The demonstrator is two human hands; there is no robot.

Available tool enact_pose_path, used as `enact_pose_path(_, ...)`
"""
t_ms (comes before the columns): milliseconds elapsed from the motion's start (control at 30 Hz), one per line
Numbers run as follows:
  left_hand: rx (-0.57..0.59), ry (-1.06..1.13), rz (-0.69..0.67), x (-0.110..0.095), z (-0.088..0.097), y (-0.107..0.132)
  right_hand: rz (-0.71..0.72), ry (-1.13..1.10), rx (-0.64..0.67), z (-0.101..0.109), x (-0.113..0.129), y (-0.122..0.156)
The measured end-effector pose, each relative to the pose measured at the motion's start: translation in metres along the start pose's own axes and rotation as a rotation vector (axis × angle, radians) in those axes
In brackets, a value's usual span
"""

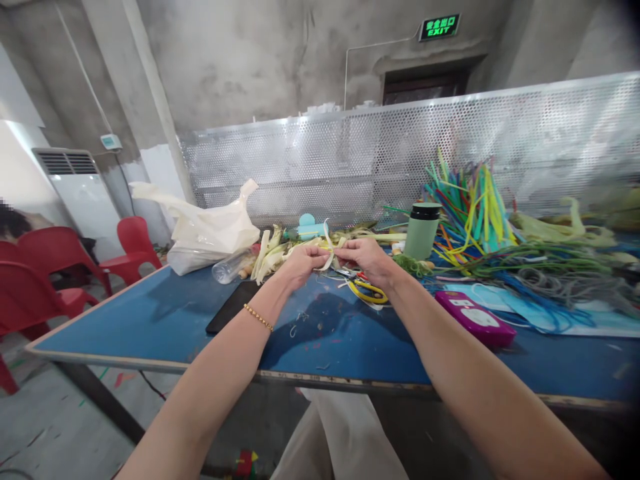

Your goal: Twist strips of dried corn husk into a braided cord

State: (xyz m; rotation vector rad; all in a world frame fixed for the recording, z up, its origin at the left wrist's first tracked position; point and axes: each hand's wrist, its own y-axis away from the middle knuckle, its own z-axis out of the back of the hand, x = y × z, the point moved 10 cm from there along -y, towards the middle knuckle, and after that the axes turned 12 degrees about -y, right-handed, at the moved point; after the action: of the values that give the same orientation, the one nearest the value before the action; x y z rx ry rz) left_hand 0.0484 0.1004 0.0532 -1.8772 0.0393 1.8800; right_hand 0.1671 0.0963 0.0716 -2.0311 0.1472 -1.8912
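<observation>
Both my hands are raised over the blue table (150, 320), close together. My left hand (300, 261), with a gold bead bracelet on its wrist, is closed in a pinch on a pale yellow husk strip (329, 248). My right hand (363, 257) pinches the same strip from the other side. The strip curls upward between the fingertips. Just below my right hand lie yellow-handled scissors (367, 292) on the table.
A pile of pale corn husks (273, 253), a clear plastic bottle (231, 265), a cream plastic bag (210, 230), a green flask (423, 230), a bundle of coloured strips (470, 207), a pink phone (475, 319) and a dark tablet (235, 305) lie around. Red chairs (45, 267) stand left.
</observation>
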Motion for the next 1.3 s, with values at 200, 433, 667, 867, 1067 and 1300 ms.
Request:
enact_pose_path(200, 0.032, 0.013, -0.057, -0.001, 0.0, -0.003, -0.069, -0.2, 0.105, -0.012, -0.005, 0.002)
enact_pose_path(433, -0.16, -0.126, -0.045, -0.002, 0.016, -0.003, 0.052, 0.121, -0.064, -0.002, 0.006, 0.001)
enact_pose_path(667, -0.163, -0.287, -0.109, -0.011, 0.014, -0.001, 0.174, 0.369, -0.104, 0.001, 0.01, -0.002)
enact_pose_path(867, -0.102, -0.311, -0.139, -0.009, 0.013, -0.004, 0.12, 0.354, -0.041, -0.003, 0.011, 0.001)
enact_pose_path(1067, -0.072, -0.258, -0.227, -0.017, 0.01, -0.003, -0.008, 0.141, 0.016, -0.01, 0.009, 0.007)
enact_pose_path(1300, -0.068, -0.15, -0.116, -0.007, 0.012, -0.005, 0.067, 0.277, -0.003, -0.001, 0.011, 0.003)
